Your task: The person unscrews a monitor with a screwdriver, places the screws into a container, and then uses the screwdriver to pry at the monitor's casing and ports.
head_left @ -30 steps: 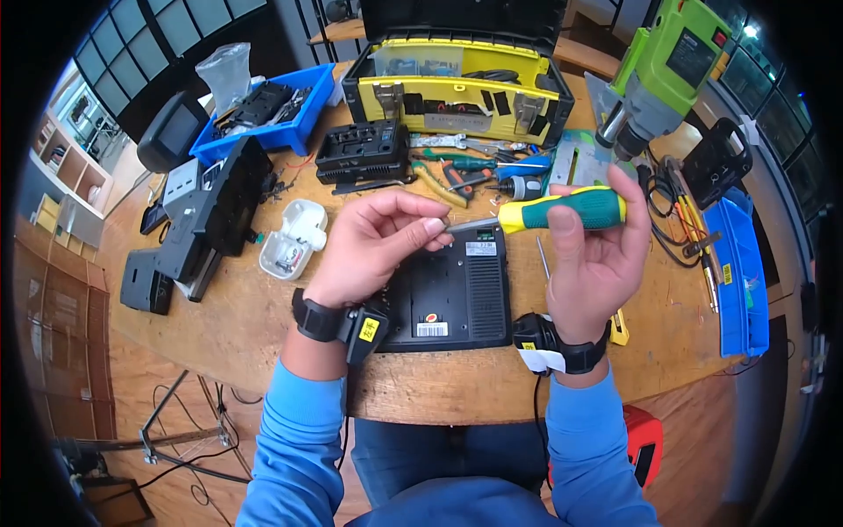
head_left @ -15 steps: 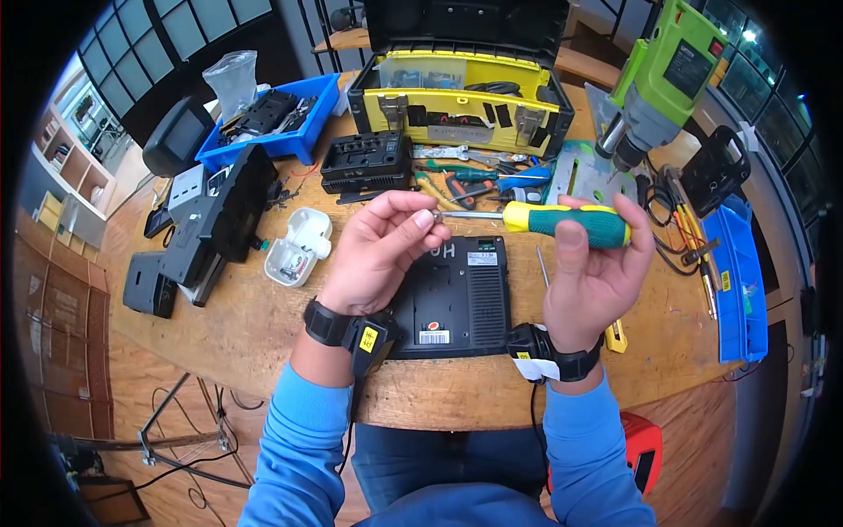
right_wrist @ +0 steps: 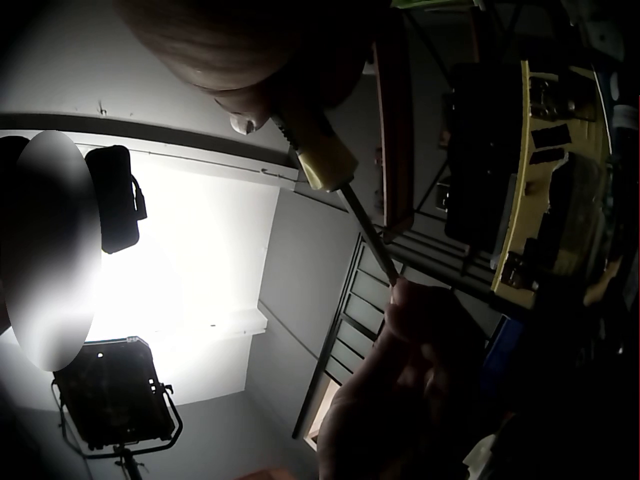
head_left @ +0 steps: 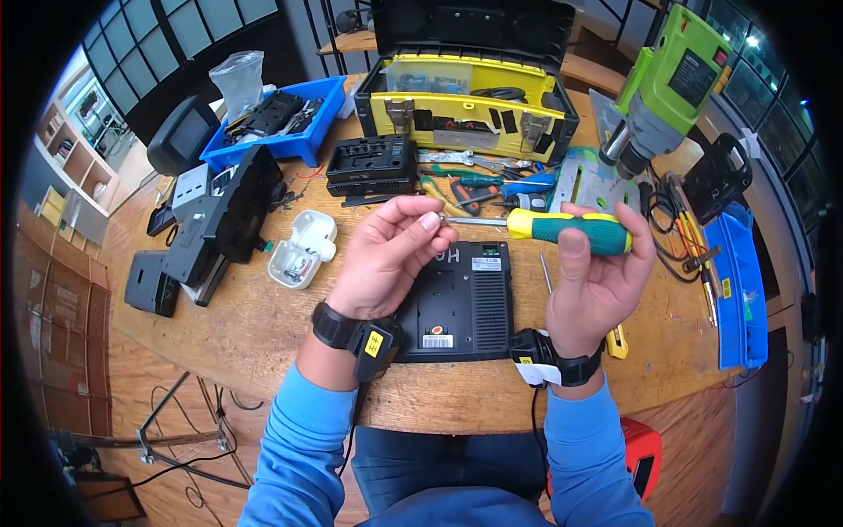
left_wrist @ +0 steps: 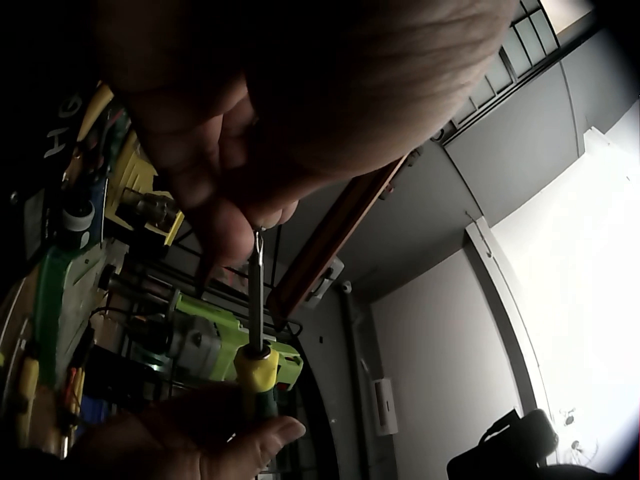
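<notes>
In my right hand [head_left: 601, 281] is a screwdriver [head_left: 571, 230] with a green and yellow handle, gripped between thumb and fingers and held level. Its metal shaft points left to my left hand [head_left: 386, 255], whose thumb and forefinger pinch a small metal piece [head_left: 443, 216] right at the tip. Most of that piece is hidden by the fingertips; I cannot tell its exact kind. The left wrist view shows the shaft [left_wrist: 257, 300] meeting those fingertips. Below both hands a black flat device [head_left: 452, 303] lies on the table, with labels and a vented strip.
Left of my hand an open white case [head_left: 303, 250] holds small metal parts. Behind are a black charger-like unit [head_left: 373, 165], hand tools [head_left: 474, 180] and a yellow-black toolbox [head_left: 470, 114]. A green drill [head_left: 680, 79] stands at right, near a blue bin [head_left: 738, 290].
The screwdriver has gone from slightly apart and tilted to level, its tip now at my left fingertips. Both hands have shifted slightly, and the head view has moved a little.
</notes>
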Demonstrator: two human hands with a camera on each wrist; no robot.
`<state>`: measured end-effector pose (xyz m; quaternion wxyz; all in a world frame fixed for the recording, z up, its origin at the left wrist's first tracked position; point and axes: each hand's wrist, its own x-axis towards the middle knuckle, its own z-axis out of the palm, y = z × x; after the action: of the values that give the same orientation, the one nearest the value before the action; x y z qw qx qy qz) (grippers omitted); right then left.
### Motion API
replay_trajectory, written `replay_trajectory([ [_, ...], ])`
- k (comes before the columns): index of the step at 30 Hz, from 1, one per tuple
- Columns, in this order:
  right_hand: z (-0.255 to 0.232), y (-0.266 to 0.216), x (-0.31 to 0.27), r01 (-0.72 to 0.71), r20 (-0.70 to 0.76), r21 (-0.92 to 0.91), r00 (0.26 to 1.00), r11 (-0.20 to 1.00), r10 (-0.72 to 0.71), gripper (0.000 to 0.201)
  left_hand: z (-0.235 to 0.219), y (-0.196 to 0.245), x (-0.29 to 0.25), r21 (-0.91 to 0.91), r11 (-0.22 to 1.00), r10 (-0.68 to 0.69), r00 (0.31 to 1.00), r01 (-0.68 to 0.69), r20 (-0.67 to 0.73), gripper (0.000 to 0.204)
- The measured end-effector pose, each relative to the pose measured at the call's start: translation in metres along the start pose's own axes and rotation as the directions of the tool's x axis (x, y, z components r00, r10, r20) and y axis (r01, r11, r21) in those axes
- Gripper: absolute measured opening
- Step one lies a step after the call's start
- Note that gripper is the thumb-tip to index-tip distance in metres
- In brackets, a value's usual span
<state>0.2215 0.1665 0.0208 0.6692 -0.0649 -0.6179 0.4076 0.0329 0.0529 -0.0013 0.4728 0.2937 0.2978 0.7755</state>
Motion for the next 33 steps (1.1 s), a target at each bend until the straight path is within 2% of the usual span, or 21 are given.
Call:
replay_trajectory([
  [4,-0.002,0.003,0.000,0.084,0.070,-0.028,0.994,0.996,-0.081,0.058,0.001,-0.001,0.000,-0.037,0.999,-0.022,0.999,0.021,-0.030,0.020],
  [7,-0.003,0.004,0.000,0.092,0.083,-0.019,0.993,0.996,-0.090,0.057,0.000,-0.001,-0.001,-0.040,0.999,-0.036,0.999,0.034,-0.038,0.020],
  [10,-0.005,0.002,0.003,0.074,0.118,-0.010,0.990,0.997,-0.072,0.060,-0.004,0.002,-0.001,0.039,0.999,-0.011,1.000,0.011,-0.006,0.019],
  [11,-0.005,0.000,0.004,0.069,0.120,-0.014,0.990,0.998,-0.067,0.060,-0.004,0.005,-0.002,0.151,0.988,-0.025,1.000,0.023,0.009,0.019],
  [12,-0.005,-0.002,0.005,0.022,0.107,0.005,0.994,1.000,-0.022,0.063,-0.004,0.008,-0.003,0.258,0.966,-0.042,0.999,0.035,0.023,0.018],
  [13,-0.006,-0.004,0.005,-0.027,0.094,0.021,0.995,0.999,0.025,0.065,-0.002,0.012,-0.005,0.249,0.967,-0.051,0.999,0.044,0.020,0.018],
  [15,-0.009,-0.004,0.009,-0.011,0.130,0.016,0.992,1.000,0.009,0.067,0.003,0.018,-0.008,0.484,0.869,-0.127,0.992,0.102,0.020,0.017],
  [16,-0.010,-0.004,0.010,0.015,0.164,0.024,0.986,1.000,-0.019,0.069,0.003,0.018,-0.010,0.473,0.874,-0.134,0.991,0.111,0.017,0.017],
  [19,-0.013,-0.010,0.011,-0.021,0.232,0.012,0.973,1.000,0.017,0.069,0.007,0.017,-0.014,0.753,0.658,-0.133,0.984,-0.004,0.121,0.017],
  [20,-0.015,-0.011,0.010,-0.037,0.277,-0.003,0.960,0.999,0.037,0.069,0.010,0.017,-0.015,0.747,0.665,-0.135,0.984,0.001,0.118,0.017],
  [22,-0.019,-0.011,0.011,-0.035,0.313,-0.031,0.949,0.999,0.043,0.066,0.017,0.015,-0.016,0.844,0.528,-0.184,0.956,-0.099,0.227,0.017],
  [23,-0.019,-0.015,0.012,-0.010,0.368,-0.128,0.928,0.992,0.057,0.064,0.021,0.014,-0.017,0.873,0.473,-0.202,0.950,-0.119,0.239,0.022],
  [24,-0.019,-0.020,0.013,0.020,0.421,-0.220,0.904,0.975,0.076,0.061,0.024,0.013,-0.018,0.870,0.479,-0.201,0.951,-0.115,0.236,0.022],
  [26,-0.017,-0.026,0.016,0.020,0.447,-0.276,0.888,0.961,0.110,0.057,0.028,0.010,-0.019,0.892,0.285,-0.207,0.887,-0.350,0.413,0.027],
  [28,-0.015,-0.026,0.017,0.027,0.536,-0.224,0.839,0.974,0.100,0.056,0.025,0.004,-0.019,0.877,0.313,-0.201,0.878,-0.363,0.435,0.030],
  [30,-0.014,-0.027,0.017,0.016,0.553,-0.230,0.825,0.973,0.117,0.055,0.030,0.009,-0.022,0.892,0.239,-0.244,0.866,-0.383,0.437,0.029],
  [33,-0.014,-0.028,0.017,0.071,0.599,-0.208,0.798,0.975,0.069,0.053,0.030,0.009,-0.025,0.897,0.251,-0.281,0.860,-0.363,0.426,0.030],
])
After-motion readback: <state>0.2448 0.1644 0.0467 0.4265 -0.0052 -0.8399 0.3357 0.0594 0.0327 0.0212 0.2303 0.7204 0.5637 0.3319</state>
